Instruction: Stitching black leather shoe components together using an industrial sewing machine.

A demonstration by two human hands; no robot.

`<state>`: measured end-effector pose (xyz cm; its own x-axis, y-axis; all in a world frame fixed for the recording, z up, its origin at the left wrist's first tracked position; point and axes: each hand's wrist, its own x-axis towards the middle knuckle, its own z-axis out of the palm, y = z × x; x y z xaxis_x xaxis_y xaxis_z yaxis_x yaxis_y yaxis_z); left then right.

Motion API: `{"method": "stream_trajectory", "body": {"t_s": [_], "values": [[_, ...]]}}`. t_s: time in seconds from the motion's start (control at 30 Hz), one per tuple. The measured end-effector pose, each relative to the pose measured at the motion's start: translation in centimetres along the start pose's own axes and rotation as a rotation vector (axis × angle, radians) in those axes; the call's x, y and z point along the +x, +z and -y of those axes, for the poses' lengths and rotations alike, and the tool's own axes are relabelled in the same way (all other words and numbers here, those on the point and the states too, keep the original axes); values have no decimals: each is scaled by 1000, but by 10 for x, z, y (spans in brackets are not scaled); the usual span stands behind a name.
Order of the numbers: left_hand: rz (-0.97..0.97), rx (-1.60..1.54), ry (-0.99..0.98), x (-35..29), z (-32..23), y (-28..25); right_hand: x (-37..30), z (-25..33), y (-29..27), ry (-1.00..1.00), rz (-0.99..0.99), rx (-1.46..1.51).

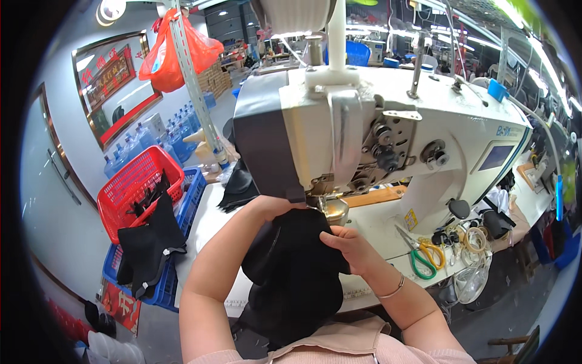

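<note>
The black fabric point(297, 273) lies in front of the sewing machine point(364, 121), its far end running in beneath the machine head around the needle area and its near part draping over the table edge toward the person's lap. The left hand point(279, 207) bends over the far left edge of the cloth, close by the needle area; its fingertips are partly hidden under the machine head, so I cannot tell whether they pinch the cloth or only press on it. The right hand point(353, 247) is half closed at the right edge, thumb laid on top and fingers curled, apparently gripping the cloth between them. Sewing this well probably depends on the left fingers keeping the layers flat and lined up while staying clear of the needle, and on the right hand steering lightly rather than pulling, so that the machine sets the feed. The folds on the near left could drag or get caught, so that bulk is best eased up onto the white table point(206, 242) with some slack. The scissors point(414, 261) with green and yellow handles lie on the right, well apart from the cloth; more black pieces point(145, 249) hang over the blue crate point(194, 188) on the left.
</note>
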<state>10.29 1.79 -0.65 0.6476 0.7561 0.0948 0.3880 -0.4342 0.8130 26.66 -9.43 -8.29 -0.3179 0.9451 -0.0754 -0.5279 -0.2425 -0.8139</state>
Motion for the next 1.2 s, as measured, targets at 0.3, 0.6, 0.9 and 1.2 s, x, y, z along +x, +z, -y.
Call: {"method": "stream_trajectory", "body": {"t_s": [0.3, 0.6, 0.9, 1.2], "values": [[-10, -395, 218, 35, -2, -3, 3, -4, -10, -117, -34, -47], [22, -274, 281, 40, 28, -12, 1, -18, 2, -288, -61, -87], [81, -160, 341, 49, 46, -11, 5, -21, 0, -338, -176, -287], [-26, 147, 264, 52, 60, -10, 8, -25, -6, -266, -136, -80]]}}
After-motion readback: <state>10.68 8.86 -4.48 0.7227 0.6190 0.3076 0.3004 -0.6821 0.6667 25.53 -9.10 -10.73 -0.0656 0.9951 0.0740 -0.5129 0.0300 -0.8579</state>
